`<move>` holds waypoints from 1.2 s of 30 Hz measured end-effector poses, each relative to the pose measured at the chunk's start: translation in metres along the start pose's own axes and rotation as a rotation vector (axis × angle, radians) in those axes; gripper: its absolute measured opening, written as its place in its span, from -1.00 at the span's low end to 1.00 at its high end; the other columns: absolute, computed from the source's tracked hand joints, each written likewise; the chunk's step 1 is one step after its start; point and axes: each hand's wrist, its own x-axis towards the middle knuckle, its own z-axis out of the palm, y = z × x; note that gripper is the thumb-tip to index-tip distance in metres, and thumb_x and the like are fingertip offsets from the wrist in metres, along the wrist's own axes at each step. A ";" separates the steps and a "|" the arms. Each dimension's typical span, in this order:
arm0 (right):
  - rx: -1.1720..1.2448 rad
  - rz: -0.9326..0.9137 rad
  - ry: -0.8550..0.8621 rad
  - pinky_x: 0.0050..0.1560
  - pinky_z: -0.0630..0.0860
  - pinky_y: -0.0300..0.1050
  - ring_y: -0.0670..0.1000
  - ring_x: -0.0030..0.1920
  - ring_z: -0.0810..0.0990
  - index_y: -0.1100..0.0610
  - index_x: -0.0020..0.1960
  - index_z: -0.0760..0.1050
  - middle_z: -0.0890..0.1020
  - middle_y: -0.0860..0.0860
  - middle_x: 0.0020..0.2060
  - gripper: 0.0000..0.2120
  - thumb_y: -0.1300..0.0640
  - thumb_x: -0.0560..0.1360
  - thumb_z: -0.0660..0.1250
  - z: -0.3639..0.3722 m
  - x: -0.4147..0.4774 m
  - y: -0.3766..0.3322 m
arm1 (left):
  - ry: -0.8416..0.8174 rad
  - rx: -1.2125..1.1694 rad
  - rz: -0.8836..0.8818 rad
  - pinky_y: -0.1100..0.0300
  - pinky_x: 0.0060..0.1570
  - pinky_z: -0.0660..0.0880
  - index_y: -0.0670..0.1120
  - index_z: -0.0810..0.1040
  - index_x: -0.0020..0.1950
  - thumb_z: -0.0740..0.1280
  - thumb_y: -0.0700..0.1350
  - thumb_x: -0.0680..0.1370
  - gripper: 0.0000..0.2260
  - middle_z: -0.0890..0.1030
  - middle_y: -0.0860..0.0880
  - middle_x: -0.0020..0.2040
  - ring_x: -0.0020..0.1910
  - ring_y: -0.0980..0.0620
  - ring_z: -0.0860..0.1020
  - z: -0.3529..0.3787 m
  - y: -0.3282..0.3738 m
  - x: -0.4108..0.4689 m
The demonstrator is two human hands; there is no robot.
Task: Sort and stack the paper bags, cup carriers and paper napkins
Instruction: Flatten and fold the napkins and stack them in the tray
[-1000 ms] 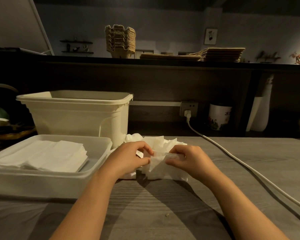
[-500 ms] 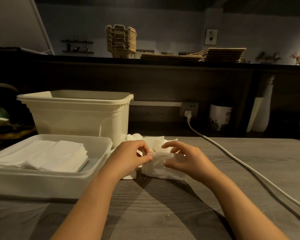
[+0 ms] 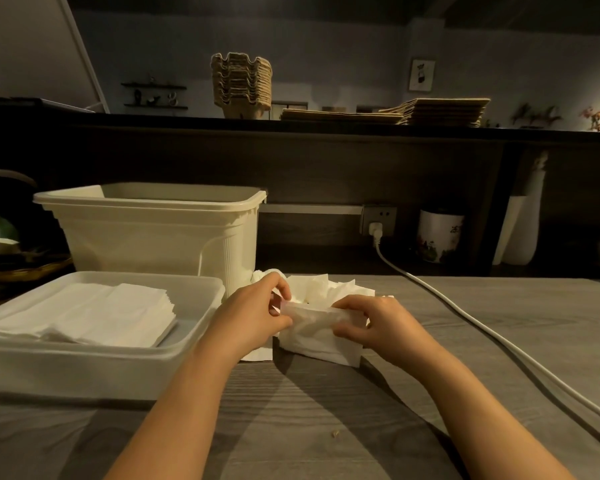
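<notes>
Broadly, a grey wood-grain bench (image 3: 465, 358) fills the lower view, with a dark ledge (image 3: 326, 133) running across behind and above it. On the bench at the left stands a deep cream tub (image 3: 153, 237). Just in front of it is a shallow white tray (image 3: 84, 372) holding a flat stack of napkins (image 3: 94, 313), set toward the tray's left side. Up on the ledge lie flattened paper bags (image 3: 430, 112) in a low pile, and left of them nested cup carriers (image 3: 241, 86) in a taller stack. A white cable (image 3: 465, 311) runs from a wall socket down across the bench to the right edge. Beside the tub's foot sit loose napkins (image 3: 329, 287) in a rumpled heap. In front of that heap, just right of the tray, the left hand (image 3: 253, 317) and right hand (image 3: 381, 323) each pinch an end of one crumpled napkin (image 3: 319, 334) between thumb and curled fingers, holding it stretched between them low over the bench
</notes>
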 end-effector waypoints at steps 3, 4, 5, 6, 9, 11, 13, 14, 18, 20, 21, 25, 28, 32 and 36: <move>-0.020 -0.020 0.006 0.07 0.52 -0.18 -0.20 0.02 0.44 -0.04 0.22 0.50 0.56 -0.14 0.09 -0.71 0.04 0.50 0.34 0.000 0.000 0.001 | -0.131 -0.003 0.016 0.27 -0.07 0.43 0.19 0.26 0.17 0.42 -0.04 0.47 -0.58 0.47 0.17 -0.07 -0.07 0.19 0.46 0.003 0.002 -0.001; -0.024 -0.023 0.007 0.06 0.52 -0.19 -0.21 0.01 0.45 -0.05 0.21 0.50 0.56 -0.14 0.08 -0.72 0.03 0.50 0.34 0.000 0.000 0.001 | -0.145 0.013 0.025 0.25 -0.05 0.42 0.20 0.28 0.19 0.42 -0.01 0.47 -0.59 0.46 0.19 -0.06 -0.03 0.19 0.45 0.004 0.002 0.000; -0.025 -0.021 0.007 0.06 0.53 -0.19 -0.20 0.01 0.45 -0.05 0.20 0.50 0.56 -0.15 0.08 -0.72 0.03 0.50 0.34 0.000 0.000 0.000 | -0.144 0.028 0.036 0.25 -0.06 0.41 0.20 0.33 0.16 0.41 0.02 0.47 -0.64 0.46 0.20 -0.06 -0.02 0.19 0.44 0.005 0.001 0.000; -0.015 -0.015 0.006 0.05 0.54 -0.18 -0.19 0.02 0.47 -0.05 0.20 0.49 0.56 -0.15 0.06 -0.72 0.02 0.49 0.34 0.001 0.000 0.000 | -0.135 0.039 0.048 0.25 -0.08 0.40 0.19 0.40 0.10 0.40 0.04 0.47 -0.73 0.47 0.19 -0.05 -0.02 0.19 0.43 0.005 0.000 0.001; 0.022 0.042 -0.014 0.01 0.57 -0.15 -0.13 0.00 0.52 -0.05 0.21 0.47 0.53 -0.15 -0.02 -0.69 0.01 0.47 0.37 0.000 -0.001 -0.001 | -0.149 0.026 0.059 0.29 -0.14 0.39 0.17 0.47 -0.11 0.38 0.05 0.48 -0.90 0.53 0.16 -0.09 -0.08 0.18 0.47 0.004 -0.001 0.002; 0.000 0.093 -0.057 -0.02 0.58 -0.12 -0.07 -0.06 0.59 -0.03 0.17 0.48 0.58 -0.09 -0.02 -0.70 0.02 0.46 0.39 -0.001 -0.002 0.000 | -0.179 0.014 0.062 0.32 -0.22 0.34 0.17 0.44 -0.14 0.37 0.00 0.49 -0.89 0.52 0.17 -0.13 -0.14 0.21 0.45 0.004 0.000 0.001; -0.020 0.113 -0.061 -0.07 0.58 -0.13 -0.07 -0.13 0.60 0.00 0.11 0.50 0.59 -0.08 -0.10 -0.76 0.02 0.47 0.38 -0.001 -0.001 0.001 | -0.205 0.024 0.066 0.33 -0.27 0.31 0.13 0.42 -0.10 0.34 -0.06 0.51 -0.88 0.50 0.16 -0.17 -0.20 0.22 0.43 0.005 0.001 0.000; -0.012 0.117 -0.053 -0.09 0.57 -0.17 -0.09 -0.15 0.58 0.01 0.09 0.50 0.57 -0.10 -0.13 -0.78 0.02 0.47 0.37 -0.002 -0.001 0.001 | -0.207 0.032 0.063 0.33 -0.29 0.30 0.11 0.40 -0.06 0.33 -0.08 0.52 -0.87 0.48 0.16 -0.18 -0.22 0.22 0.42 0.006 0.001 0.000; 0.177 0.176 0.028 -0.22 0.44 -0.29 -0.10 -0.14 0.51 0.06 0.01 0.51 0.56 -0.05 -0.14 -0.85 0.05 0.47 0.37 -0.004 0.004 0.002 | -0.157 -0.020 0.016 0.32 -0.32 0.34 0.11 0.36 0.06 0.32 -0.12 0.54 -0.80 0.49 0.10 -0.18 -0.25 0.18 0.44 0.005 -0.002 0.002; 0.315 0.207 0.058 -0.31 0.37 -0.33 -0.13 -0.22 0.49 0.04 -0.03 0.51 0.57 -0.05 -0.15 -0.89 0.07 0.47 0.37 -0.004 0.004 0.003 | -0.140 -0.054 0.012 0.34 -0.31 0.37 0.12 0.36 0.08 0.33 -0.12 0.53 -0.77 0.52 0.09 -0.12 -0.22 0.17 0.48 0.005 -0.002 0.002; 0.399 0.213 0.067 -0.35 0.36 -0.35 -0.15 -0.25 0.50 0.02 -0.04 0.51 0.59 -0.05 -0.15 -0.93 0.08 0.48 0.36 -0.005 0.003 0.003 | -0.136 -0.063 0.018 0.37 -0.32 0.36 0.13 0.36 0.08 0.34 -0.11 0.53 -0.77 0.52 0.11 -0.10 -0.21 0.18 0.48 0.005 -0.001 0.002; 0.752 0.229 0.116 -0.37 0.46 -0.37 -0.05 -0.13 0.63 0.01 0.00 0.52 0.65 0.02 -0.09 -0.91 0.15 0.52 0.30 -0.003 0.000 0.003 | -0.117 -0.186 0.021 0.41 -0.25 0.41 0.14 0.37 0.14 0.34 0.00 0.53 -0.77 0.52 0.16 -0.02 -0.11 0.22 0.51 0.009 0.005 0.000; 0.800 0.220 0.137 -0.28 0.52 -0.29 0.00 -0.08 0.64 0.01 0.00 0.53 0.66 0.05 -0.08 -0.90 0.17 0.52 0.31 -0.004 0.000 0.002 | -0.059 -0.235 -0.017 0.26 -0.06 0.52 0.11 0.42 0.21 0.27 0.07 0.55 -0.76 0.55 0.12 0.09 -0.03 0.19 0.52 0.011 0.011 -0.002; 0.816 0.238 0.142 -0.26 0.52 -0.25 0.00 -0.14 0.63 0.02 -0.02 0.54 0.66 0.05 -0.13 -0.90 0.18 0.50 0.33 -0.004 -0.001 -0.001 | -0.013 -0.119 -0.030 0.27 0.02 0.46 0.04 0.43 0.32 0.25 0.05 0.58 -0.68 0.54 0.07 0.20 0.08 0.12 0.50 0.003 0.018 -0.005; 0.971 0.240 0.084 -0.16 0.59 -0.14 0.03 -0.12 0.67 0.07 0.06 0.55 0.69 0.05 -0.12 -0.83 0.19 0.48 0.34 -0.005 -0.004 -0.007 | 0.034 -0.047 -0.018 0.30 -0.07 0.41 0.01 0.45 0.32 0.24 0.03 0.58 -0.68 0.57 0.02 0.16 0.00 0.10 0.50 -0.014 0.027 -0.012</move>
